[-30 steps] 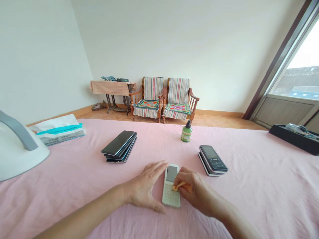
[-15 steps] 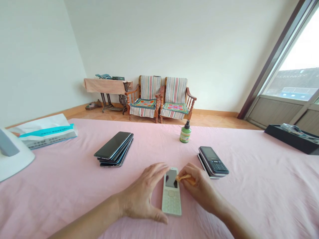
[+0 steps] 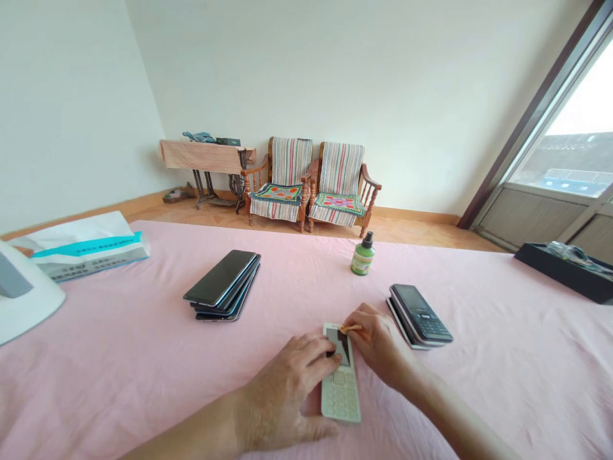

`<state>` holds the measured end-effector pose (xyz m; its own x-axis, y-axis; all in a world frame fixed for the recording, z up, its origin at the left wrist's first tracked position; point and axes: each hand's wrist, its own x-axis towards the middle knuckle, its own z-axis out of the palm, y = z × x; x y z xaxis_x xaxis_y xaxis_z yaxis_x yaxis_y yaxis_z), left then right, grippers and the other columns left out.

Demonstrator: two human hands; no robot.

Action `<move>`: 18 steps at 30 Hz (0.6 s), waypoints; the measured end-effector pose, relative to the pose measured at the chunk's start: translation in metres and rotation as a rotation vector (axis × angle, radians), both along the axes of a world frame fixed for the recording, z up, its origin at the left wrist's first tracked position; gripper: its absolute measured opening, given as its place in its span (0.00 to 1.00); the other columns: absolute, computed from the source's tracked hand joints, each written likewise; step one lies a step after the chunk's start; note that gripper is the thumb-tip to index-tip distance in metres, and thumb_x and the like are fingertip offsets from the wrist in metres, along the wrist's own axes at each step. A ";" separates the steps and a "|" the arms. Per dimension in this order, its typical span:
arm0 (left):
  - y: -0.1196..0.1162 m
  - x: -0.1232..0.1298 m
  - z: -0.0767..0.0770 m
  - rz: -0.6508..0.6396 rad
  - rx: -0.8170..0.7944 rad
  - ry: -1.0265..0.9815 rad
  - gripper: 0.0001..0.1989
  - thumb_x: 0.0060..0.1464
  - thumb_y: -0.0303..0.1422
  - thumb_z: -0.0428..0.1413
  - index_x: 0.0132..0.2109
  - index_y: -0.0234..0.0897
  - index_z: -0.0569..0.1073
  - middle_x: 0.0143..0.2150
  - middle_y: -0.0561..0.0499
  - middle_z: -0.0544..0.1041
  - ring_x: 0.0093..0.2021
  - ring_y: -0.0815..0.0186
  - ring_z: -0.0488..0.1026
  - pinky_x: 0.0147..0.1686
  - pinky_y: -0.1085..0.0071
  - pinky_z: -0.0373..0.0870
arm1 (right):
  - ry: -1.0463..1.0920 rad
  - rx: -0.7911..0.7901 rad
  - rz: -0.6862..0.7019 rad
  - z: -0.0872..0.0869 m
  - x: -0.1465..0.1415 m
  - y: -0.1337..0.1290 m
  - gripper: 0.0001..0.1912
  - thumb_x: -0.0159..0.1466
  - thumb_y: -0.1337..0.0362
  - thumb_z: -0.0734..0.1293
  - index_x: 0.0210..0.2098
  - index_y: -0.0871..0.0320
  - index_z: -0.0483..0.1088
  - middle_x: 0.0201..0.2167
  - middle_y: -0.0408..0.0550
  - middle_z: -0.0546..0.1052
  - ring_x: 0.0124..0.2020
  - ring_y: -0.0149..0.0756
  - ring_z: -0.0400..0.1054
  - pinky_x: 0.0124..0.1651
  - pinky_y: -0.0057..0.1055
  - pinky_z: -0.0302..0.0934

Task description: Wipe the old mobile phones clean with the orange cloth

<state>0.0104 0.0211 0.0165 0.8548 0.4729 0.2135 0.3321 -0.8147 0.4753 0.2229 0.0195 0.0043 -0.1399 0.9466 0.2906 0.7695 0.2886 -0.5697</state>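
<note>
A white keypad phone (image 3: pixel 340 393) lies face up on the pink cloth in front of me, its dark screen at the far end. My left hand (image 3: pixel 292 393) reaches over it from the left, fingertips on the lower left part of the screen. The thumb of that hand is stretched out near the phone's bottom left corner. Pinched in my right hand (image 3: pixel 383 345) is a small orange-yellow cloth (image 3: pixel 353 328), touching the upper right corner of the screen. Most of this cloth is hidden in the fingers.
To the left stands a stack of dark smartphones (image 3: pixel 223 278); to the right, a stack of keypad phones (image 3: pixel 421 313). A green bottle (image 3: pixel 363 257) is behind. Tissue pack (image 3: pixel 90 249) and white appliance (image 3: pixel 29 306) occupy the left side, a black box (image 3: pixel 560 271) the far right.
My left fingers have come down from beside the phone onto its screen. The right hand has shifted the cloth from the screen's right side up to its top corner.
</note>
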 end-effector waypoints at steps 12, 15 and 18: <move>-0.004 0.006 -0.001 0.017 0.029 -0.040 0.31 0.45 0.43 0.64 0.55 0.36 0.68 0.55 0.44 0.69 0.57 0.52 0.63 0.59 0.57 0.57 | -0.080 0.000 -0.019 -0.003 -0.012 -0.002 0.11 0.59 0.77 0.59 0.28 0.59 0.69 0.28 0.45 0.68 0.31 0.34 0.64 0.35 0.29 0.56; -0.003 0.007 -0.001 0.008 0.029 -0.043 0.32 0.44 0.44 0.65 0.55 0.36 0.68 0.54 0.44 0.69 0.56 0.51 0.63 0.59 0.57 0.58 | -0.062 0.003 -0.013 -0.003 -0.015 -0.003 0.12 0.61 0.76 0.58 0.27 0.59 0.69 0.29 0.46 0.68 0.31 0.34 0.64 0.34 0.29 0.56; -0.003 0.007 -0.001 0.015 0.037 -0.044 0.33 0.43 0.44 0.65 0.55 0.35 0.68 0.54 0.43 0.69 0.56 0.51 0.63 0.58 0.57 0.58 | -0.053 0.000 -0.009 -0.005 -0.015 -0.002 0.12 0.61 0.76 0.58 0.28 0.59 0.70 0.29 0.46 0.68 0.31 0.34 0.64 0.34 0.28 0.57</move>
<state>0.0175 0.0182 0.0155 0.8373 0.4764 0.2682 0.3234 -0.8271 0.4597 0.2077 0.0174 -0.0003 -0.1470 0.9478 0.2831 0.8010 0.2819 -0.5281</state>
